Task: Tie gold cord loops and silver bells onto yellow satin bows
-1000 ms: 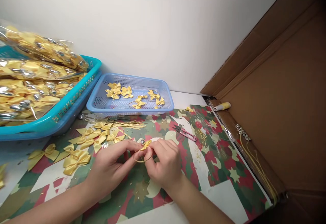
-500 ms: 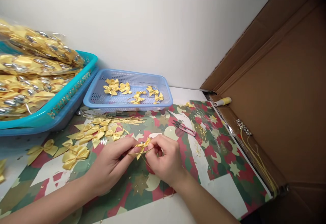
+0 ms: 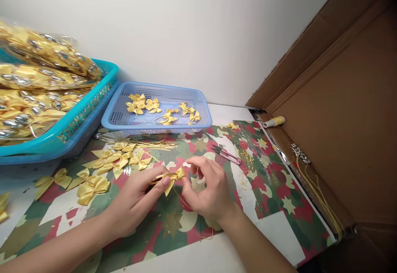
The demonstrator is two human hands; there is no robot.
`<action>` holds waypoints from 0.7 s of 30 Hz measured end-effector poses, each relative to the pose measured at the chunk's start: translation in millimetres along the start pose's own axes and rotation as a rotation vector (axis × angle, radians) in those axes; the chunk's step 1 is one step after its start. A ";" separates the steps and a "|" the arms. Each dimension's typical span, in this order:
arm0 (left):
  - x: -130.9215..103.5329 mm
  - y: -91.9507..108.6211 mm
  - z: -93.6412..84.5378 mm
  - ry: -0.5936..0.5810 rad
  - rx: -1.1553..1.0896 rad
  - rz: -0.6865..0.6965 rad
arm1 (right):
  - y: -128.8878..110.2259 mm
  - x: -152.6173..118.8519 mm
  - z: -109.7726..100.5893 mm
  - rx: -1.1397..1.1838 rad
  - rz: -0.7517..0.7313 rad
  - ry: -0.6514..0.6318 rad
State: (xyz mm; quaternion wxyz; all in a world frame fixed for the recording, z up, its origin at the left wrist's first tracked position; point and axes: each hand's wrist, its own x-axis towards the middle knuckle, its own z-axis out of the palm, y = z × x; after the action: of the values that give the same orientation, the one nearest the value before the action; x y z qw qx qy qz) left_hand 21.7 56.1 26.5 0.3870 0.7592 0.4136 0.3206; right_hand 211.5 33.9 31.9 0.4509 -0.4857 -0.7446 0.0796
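Note:
My left hand [image 3: 139, 198] pinches a yellow ribbon bow [image 3: 175, 176] between thumb and fingers, with a thin gold cord at it. Close by on the right, my right hand [image 3: 211, 190] has its thumb and index finger spread apart, the thumb tip beside the bow; its other fingers are curled and partly hidden. A fine strand hangs below the bow toward the right thumb. Several loose yellow bows [image 3: 93, 188] lie left of my hands on the patterned sheet [image 3: 155, 240]. Behind them is a bundle of gold cord pieces [image 3: 158, 144].
A blue basket [image 3: 124, 125] with several finished-looking bows stands at the back. The teal basket [image 3: 108, 74] at left holds bagged bows. Pink thread snips [image 3: 228, 156] lie right of centre. Along the cardboard wall [image 3: 335, 99] are a thread spool [image 3: 274, 121] and silver beads [image 3: 300, 154].
My right thumb and index finger have opened and come off the bow. The gold loop that stretched between both hands has turned toward my left hand, which keeps hold of the bow.

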 end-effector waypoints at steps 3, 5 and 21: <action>3.1 3.6 0.4 -0.029 -0.113 -0.117 | -0.2 0.3 0.7 0.045 -0.047 -0.029; 4.6 4.5 0.6 -0.040 -0.166 -0.187 | -0.4 -0.4 2.2 0.074 -0.049 -0.023; 0.4 11.5 5.1 0.098 -0.079 -0.100 | -1.7 -5.3 18.9 -0.281 -0.234 0.295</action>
State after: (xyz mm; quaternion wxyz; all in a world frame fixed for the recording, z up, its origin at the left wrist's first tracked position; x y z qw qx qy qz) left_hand 30.4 50.8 33.9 0.4116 0.7052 0.4563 0.3537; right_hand 196.9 34.9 18.6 0.4887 -0.4606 -0.7257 -0.1495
